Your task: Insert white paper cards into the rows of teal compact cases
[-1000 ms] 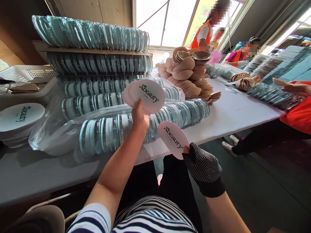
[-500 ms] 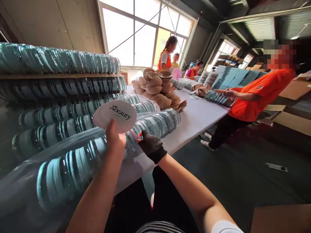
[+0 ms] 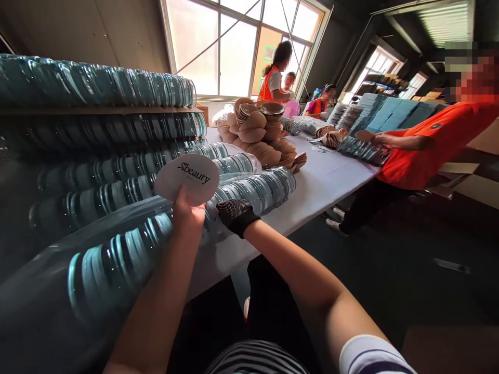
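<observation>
My bare left hand (image 3: 187, 214) is closed on a small stack of white oval cards (image 3: 187, 178) printed "Sbeauty", held up in front of rows of teal-rimmed clear round cases (image 3: 128, 171). My right hand (image 3: 235, 215) wears a black dotted glove and rests against the near row of cases in a plastic bag (image 3: 117, 254). Its fingers are curled toward the bag and hidden behind the glove.
The cases are stacked in tiers with cardboard sheets on a long white table (image 3: 331, 176). A heap of tan round pads (image 3: 261, 135) sits farther along. A person in an orange shirt (image 3: 424, 145) works at the table's right side; others stand by the window.
The oval card my right hand held a second ago is gone from it. My right hand has moved up to the bagged cases. My view has turned right and up.
</observation>
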Demonstrator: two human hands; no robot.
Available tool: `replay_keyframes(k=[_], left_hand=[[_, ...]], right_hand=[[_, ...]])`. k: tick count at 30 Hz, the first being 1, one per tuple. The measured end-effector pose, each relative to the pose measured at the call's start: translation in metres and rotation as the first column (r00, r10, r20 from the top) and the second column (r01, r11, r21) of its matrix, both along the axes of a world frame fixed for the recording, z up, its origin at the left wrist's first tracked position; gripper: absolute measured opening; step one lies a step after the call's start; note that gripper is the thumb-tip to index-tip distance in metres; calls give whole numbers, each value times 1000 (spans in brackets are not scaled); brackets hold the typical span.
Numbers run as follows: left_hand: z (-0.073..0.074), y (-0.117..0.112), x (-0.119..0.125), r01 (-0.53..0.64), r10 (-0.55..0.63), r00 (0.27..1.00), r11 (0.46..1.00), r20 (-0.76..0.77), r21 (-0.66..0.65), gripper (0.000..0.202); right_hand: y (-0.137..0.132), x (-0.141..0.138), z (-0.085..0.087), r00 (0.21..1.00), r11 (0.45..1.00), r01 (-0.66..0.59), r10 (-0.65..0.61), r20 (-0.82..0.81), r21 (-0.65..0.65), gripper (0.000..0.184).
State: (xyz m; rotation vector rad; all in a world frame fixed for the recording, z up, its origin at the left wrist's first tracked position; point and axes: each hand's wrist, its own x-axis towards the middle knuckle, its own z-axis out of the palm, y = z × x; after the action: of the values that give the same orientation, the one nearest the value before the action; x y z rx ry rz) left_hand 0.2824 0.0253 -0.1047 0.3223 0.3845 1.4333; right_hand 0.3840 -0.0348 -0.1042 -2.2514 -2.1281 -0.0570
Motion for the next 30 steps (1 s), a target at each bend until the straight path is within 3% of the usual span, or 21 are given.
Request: replay_keyframes(k=[5, 7, 9, 10, 11, 13, 14, 15, 16, 17, 19, 21, 22, 24, 26, 30], left_hand=[[-1, 1, 1, 1, -1, 1000, 1000, 0, -18, 44], [-2, 1, 2, -3, 3, 1000, 999, -3, -42, 45], [-3, 1, 3, -8, 8, 1000, 999, -4, -38, 44], [-3, 1, 3, -15, 15, 1000, 999, -5, -30, 44], [-3, 1, 3, -25, 25, 1000, 999, -6, -22, 44], [-3, 0, 5, -41, 41, 999, 999, -17, -28, 44], [-3, -1, 5, -45, 44, 999, 998, -28, -37, 44], [-3, -2, 6, -46, 44, 998, 998, -41, -43, 45], [-3, -3, 7, -49, 47, 998, 998, -52, -41, 45], [-4, -4, 7, -58, 56, 997, 998, -60, -31, 45], [-5, -4, 8, -67, 67, 996, 998, -57, 10, 44], [-5, -4, 10, -66, 68, 996, 997, -51, 38, 43], [-5, -4, 11, -66, 68, 996, 997, -54, 41, 43], [-5, -6, 14, -78, 81, 994, 996, -71, 41, 42], [-4, -11, 16, -97, 101, 991, 994, -83, 47, 39], [-7, -25, 12, -130, 139, 987, 985, -76, 116, 34]], right_hand=[[-1, 9, 1, 994, 969, -105, 96, -51, -223, 26], [-4, 13, -6, 981, 948, -108, 53, -185, -298, 18], [-9, 17, -16, 889, 926, -99, -82, -451, -363, 11], [-11, 19, -22, 762, 919, -130, -148, -631, -373, 11], [-13, 20, -28, 564, 916, -187, -195, -802, -354, 14], [-17, 20, -39, 67, 933, -279, -216, -974, -226, 22], [-18, 19, -42, -119, 944, -292, -196, -973, -155, 24], [-19, 17, -44, -222, 950, -292, -180, -958, -111, 24], [-19, 14, -44, -240, 951, -291, -180, -954, -106, 22], [-19, 13, -42, -181, 950, -287, -180, -967, -124, 18], [-19, 14, -32, 118, 976, -180, -104, -988, -124, 17], [-16, 20, -16, 430, 1000, 15, 8, -903, 17, 24], [-14, 25, -7, 527, 986, 113, 48, -848, 126, 26], [-8, 32, 11, 618, 907, 261, 105, -779, 329, 31], [-6, 33, 23, 703, 826, 295, 153, -694, 481, 36], [-17, 9, 25, 899, 706, 112, 228, -374, 700, 54]])
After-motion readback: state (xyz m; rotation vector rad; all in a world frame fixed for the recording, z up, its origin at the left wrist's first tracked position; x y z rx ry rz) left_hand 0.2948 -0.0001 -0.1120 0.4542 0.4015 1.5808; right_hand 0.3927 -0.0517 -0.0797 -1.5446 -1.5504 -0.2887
